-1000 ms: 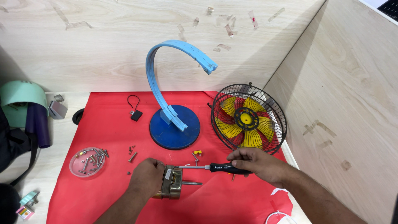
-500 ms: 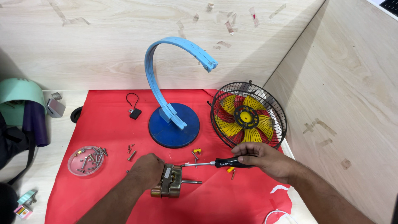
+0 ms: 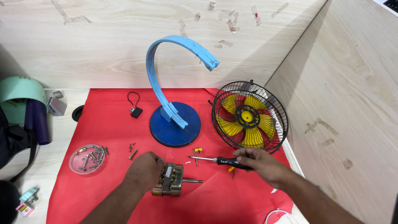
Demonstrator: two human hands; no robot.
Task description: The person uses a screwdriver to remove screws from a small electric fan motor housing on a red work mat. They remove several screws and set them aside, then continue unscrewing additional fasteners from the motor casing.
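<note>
Since the earlier frame the right hand (image 3: 265, 164) has lifted the screwdriver (image 3: 219, 160) slightly farther from the motor (image 3: 169, 180). The right grip is closed around its black handle, tip pointing left. The left hand (image 3: 145, 170) clasps the motor near-centre on the red cloth (image 3: 103, 124), its shaft pointing right.

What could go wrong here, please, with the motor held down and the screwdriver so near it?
The screwdriver in the right hand points toward the left hand holding the motor; a slip might jab it. Loose screws on the red cloth lie outside the dish and could get swept off.
</note>
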